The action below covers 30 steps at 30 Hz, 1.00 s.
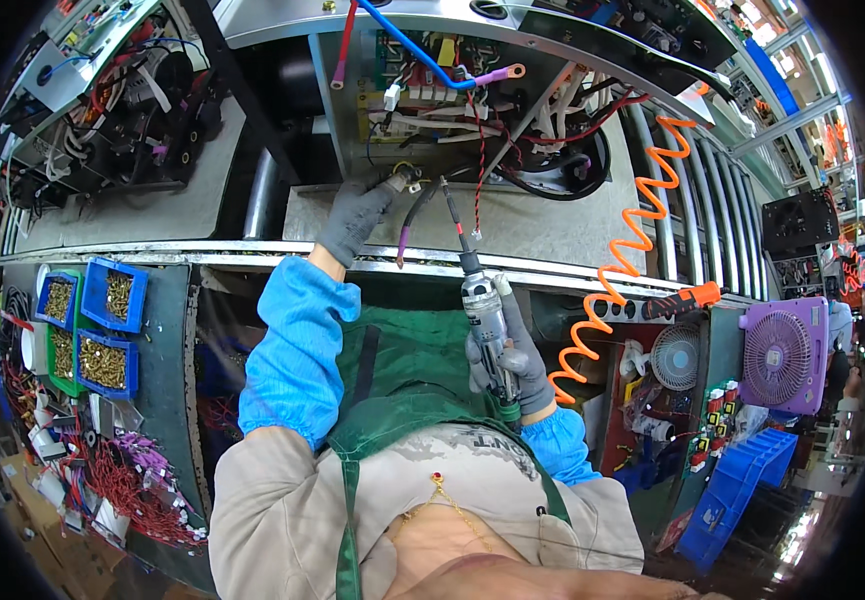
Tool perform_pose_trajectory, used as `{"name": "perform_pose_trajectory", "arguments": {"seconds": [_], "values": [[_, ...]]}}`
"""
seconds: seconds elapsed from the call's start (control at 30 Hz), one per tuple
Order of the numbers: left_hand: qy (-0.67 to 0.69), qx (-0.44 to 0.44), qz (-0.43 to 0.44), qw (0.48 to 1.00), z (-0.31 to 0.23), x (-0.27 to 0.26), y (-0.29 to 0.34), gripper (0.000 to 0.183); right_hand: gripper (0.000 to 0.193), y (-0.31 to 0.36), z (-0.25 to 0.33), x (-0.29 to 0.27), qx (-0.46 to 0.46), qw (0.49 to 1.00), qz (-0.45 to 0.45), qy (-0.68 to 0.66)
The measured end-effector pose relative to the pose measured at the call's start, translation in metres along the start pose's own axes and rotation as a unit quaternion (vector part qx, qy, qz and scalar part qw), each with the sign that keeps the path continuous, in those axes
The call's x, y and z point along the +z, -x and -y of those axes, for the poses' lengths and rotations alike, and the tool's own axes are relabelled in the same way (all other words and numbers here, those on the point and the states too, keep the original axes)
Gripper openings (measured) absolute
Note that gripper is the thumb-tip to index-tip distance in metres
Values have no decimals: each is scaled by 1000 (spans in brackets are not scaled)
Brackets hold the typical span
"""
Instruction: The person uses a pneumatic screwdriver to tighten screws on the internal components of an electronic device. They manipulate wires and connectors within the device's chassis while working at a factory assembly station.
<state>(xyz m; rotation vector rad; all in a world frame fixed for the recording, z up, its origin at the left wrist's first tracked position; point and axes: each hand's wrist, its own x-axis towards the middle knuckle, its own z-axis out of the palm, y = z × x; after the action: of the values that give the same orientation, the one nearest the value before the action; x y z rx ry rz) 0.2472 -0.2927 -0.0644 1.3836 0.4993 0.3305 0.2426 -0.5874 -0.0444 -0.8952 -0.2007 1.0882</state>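
Observation:
My right hand [520,352], in a grey glove, is wrapped round a silver and black power screwdriver [484,315]. Its long bit [454,212] points away from me toward the open metal chassis [337,100]. My left hand [354,215], also gloved, reaches to the chassis's near edge. Its fingertips pinch a thin yellow wire [404,167] with a small metal terminal, close to the bit's tip. A black cable with a purple sleeved end [402,240] hangs between the hands. Above them, a thick blue cable [417,50] ends in a copper ring lug. What the bit touches is unclear.
Blue bins of brass screws [110,362] stand on the left bench, beside red wire bundles [147,490]. Another wired unit [132,120] is at far left. An orange coiled hose [642,215] hangs at right, near rollers [697,200] and a purple fan [784,355].

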Motion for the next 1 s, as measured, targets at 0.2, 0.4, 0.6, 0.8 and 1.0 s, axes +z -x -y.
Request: {"name": "perform_pose_trajectory", "arguments": {"seconds": [0.2,0.4,0.6,0.8,1.0], "values": [[60,29,-8,998,-4,-4,1,29,111,-6,-7,0,4,998,48,-47],[-35,63,-48,996,-13,-1,2,25,113,-15,2,12,9,999,23,48],[-31,30,-63,997,-7,0,-3,25,112,-28,5,18,16,995,6,96],[-145,124,-113,975,4,-9,-15,27,108,-34,5,22,28,995,-6,100],[-231,149,-124,953,-1,-9,-14,34,106,-41,6,22,46,992,-13,113]]}}
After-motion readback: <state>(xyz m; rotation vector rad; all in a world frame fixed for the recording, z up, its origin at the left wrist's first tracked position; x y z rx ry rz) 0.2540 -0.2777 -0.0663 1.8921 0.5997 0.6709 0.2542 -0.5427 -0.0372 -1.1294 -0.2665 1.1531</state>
